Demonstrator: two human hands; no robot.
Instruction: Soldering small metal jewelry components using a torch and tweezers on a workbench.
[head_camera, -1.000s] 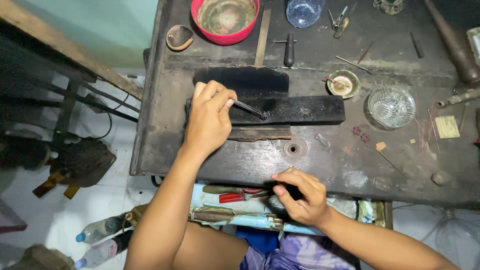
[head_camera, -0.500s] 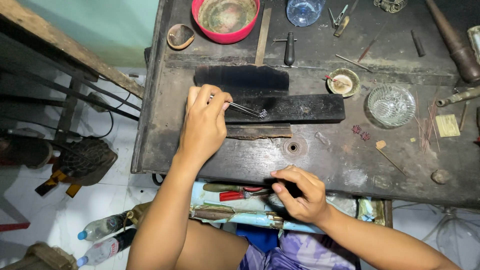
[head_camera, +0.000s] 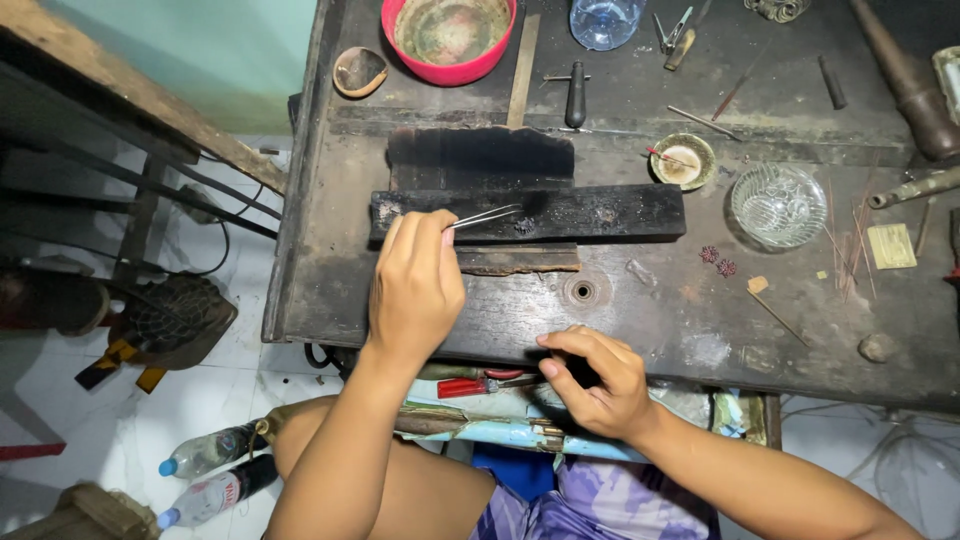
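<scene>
My left hand (head_camera: 415, 285) holds thin metal tweezers (head_camera: 485, 216), their tips resting over a long charred black block (head_camera: 590, 213) on the dark wooden workbench (head_camera: 650, 310). A thinner burnt wood strip (head_camera: 520, 261) lies just in front of the block. My right hand (head_camera: 597, 378) hovers at the bench's near edge with its fingers pinched together over an open drawer; whether something small sits between the fingertips I cannot tell. Red-handled pliers (head_camera: 478, 385) lie in that drawer, left of the right hand.
At the back stand a red bowl (head_camera: 450, 35), a clear plastic bottle (head_camera: 603, 20) and a small dish (head_camera: 683, 160). A cut-glass bowl (head_camera: 778, 205), thin wires (head_camera: 850, 245), a brass plate (head_camera: 890, 246) and two tiny red pieces (head_camera: 717, 260) lie to the right. Bottles (head_camera: 210, 470) sit on the floor.
My left hand has drawn back towards me and slightly left, with the tweezers still pointing at the black block. My right hand has stayed at the bench edge.
</scene>
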